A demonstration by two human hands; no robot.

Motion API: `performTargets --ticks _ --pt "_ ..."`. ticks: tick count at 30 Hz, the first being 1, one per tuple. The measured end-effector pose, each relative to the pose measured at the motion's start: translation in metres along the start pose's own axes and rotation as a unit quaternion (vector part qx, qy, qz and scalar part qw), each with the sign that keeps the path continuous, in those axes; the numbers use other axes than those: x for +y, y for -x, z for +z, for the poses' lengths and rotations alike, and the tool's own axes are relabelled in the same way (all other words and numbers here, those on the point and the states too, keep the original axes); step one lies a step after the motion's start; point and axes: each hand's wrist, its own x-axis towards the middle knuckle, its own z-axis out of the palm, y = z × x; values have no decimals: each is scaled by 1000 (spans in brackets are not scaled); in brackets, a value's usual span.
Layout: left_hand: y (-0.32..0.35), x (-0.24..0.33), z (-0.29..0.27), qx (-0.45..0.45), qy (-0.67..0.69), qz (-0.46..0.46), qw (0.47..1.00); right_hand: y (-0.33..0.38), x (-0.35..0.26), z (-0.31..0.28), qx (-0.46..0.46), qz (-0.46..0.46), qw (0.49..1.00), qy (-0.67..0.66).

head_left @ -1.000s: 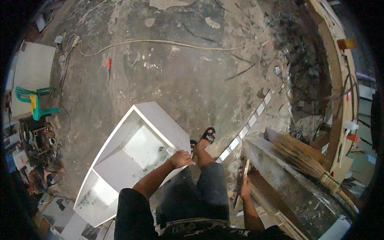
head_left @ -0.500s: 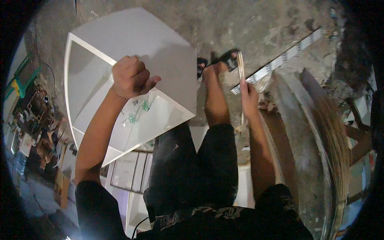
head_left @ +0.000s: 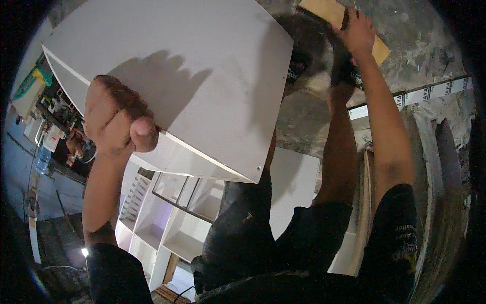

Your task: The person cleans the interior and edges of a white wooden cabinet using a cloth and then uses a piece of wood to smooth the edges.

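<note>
The left hand [head_left: 119, 116] closes on the edge of a white, angular panel cabinet [head_left: 228, 96] beside the black-clad left leg [head_left: 235, 223], now smooth side up (its inside mostly hidden) and apparently steadied one-handed. Farther right, the right hand [head_left: 357, 33] grips a yellowish rectangular wooden board [head_left: 324, 10], now turned broad face up.

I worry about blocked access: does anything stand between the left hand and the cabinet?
Nothing visible does. The left hand is at the edge of the cabinet, seemingly gripping it; no other thing shows between them.
</note>
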Motion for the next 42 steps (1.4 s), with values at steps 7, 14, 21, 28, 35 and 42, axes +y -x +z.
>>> performTargets --ticks 7,14,21,28,35,42 --pt "-23 9 -9 -17 -16 -65 998 59 -74 -82 -43 85 962 -257" --pt "-20 2 2 45 4 -78 996 120 -185 -268 9 49 815 -577" --pt "-15 13 12 112 -17 -68 991 70 -198 -261 64 -224 789 -568" --pt "-22 10 17 215 111 -177 954 48 -212 -291 -106 -228 747 -615" --pt "-16 9 13 247 237 -334 878 62 -242 -261 -14 -189 713 -675" --pt "-25 4 15 379 299 -297 824 59 -273 -262 101 -133 663 -730"
